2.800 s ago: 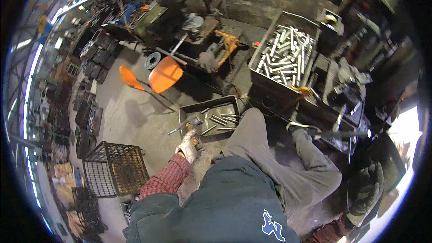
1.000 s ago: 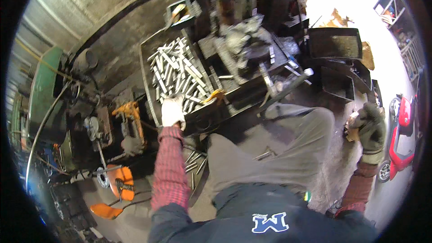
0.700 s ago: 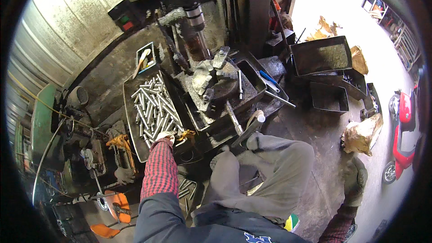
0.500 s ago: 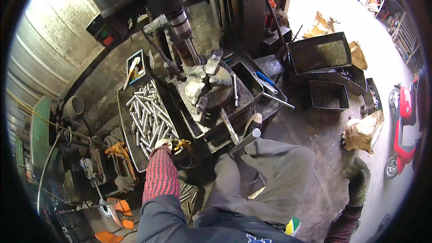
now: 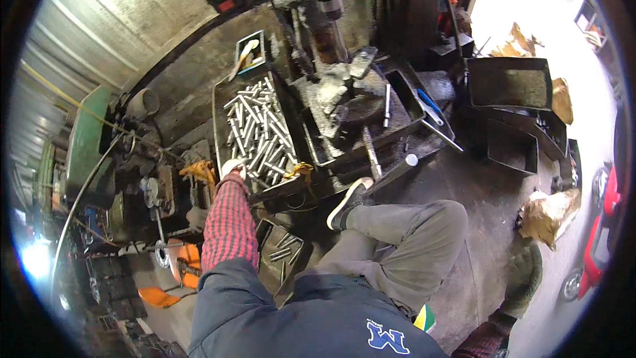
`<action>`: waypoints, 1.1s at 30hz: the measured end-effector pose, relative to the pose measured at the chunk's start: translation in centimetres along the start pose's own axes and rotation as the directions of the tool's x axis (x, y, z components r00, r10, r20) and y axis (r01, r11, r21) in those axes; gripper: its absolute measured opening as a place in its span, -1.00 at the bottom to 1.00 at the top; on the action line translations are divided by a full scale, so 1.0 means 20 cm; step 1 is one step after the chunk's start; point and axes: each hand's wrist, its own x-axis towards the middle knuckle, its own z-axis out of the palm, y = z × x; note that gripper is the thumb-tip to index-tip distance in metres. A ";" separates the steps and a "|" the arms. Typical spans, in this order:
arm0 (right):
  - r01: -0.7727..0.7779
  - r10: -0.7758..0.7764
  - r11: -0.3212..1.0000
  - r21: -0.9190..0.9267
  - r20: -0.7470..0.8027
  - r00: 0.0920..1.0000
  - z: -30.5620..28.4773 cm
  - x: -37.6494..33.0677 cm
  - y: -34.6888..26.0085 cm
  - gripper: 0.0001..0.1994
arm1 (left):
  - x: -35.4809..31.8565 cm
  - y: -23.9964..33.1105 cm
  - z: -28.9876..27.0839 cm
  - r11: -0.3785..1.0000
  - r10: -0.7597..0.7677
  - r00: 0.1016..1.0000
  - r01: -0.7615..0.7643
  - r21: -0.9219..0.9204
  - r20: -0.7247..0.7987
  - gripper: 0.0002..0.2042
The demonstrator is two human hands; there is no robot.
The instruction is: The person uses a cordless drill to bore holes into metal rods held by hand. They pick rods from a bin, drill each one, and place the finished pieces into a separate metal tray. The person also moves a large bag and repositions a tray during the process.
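My left hand (image 5: 233, 168), in a pale glove, reaches to the near left corner of a long metal tray (image 5: 217, 119) heaped with short metal rods (image 5: 262, 129). It touches the rim or the rods beside it; its fingers are too small and hidden to read. Far out to the right hangs my right hand (image 5: 525, 272), in a dark, dirty glove, away from the trays and blurred, so its fingers do not show clearly. Right of the rods stands a drill press with its chuck (image 5: 329, 0) above a chip-covered vise (image 5: 334, 93).
A single rod (image 5: 387, 106) lies by the vise. Below the big tray, a smaller tray (image 5: 301, 252) holds several rods. Dark metal bins (image 5: 510, 83) and a crumpled sack (image 5: 550, 215) stand at right. My shoe (image 5: 348, 202) is near the bench; a red motorbike (image 5: 599, 225) is beyond.
My view has swung left, so the bench sits farther right and higher. My left hand has shifted left along the tray's near end. My shoe and the smaller tray now show more fully.
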 end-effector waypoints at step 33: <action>-0.324 0.199 0.899 0.295 0.386 0.901 0.54 0.46 0.37 -0.33 | -1.46 1.75 0.19 0.784 0.521 0.854 -0.484 -0.388 -0.013 -0.65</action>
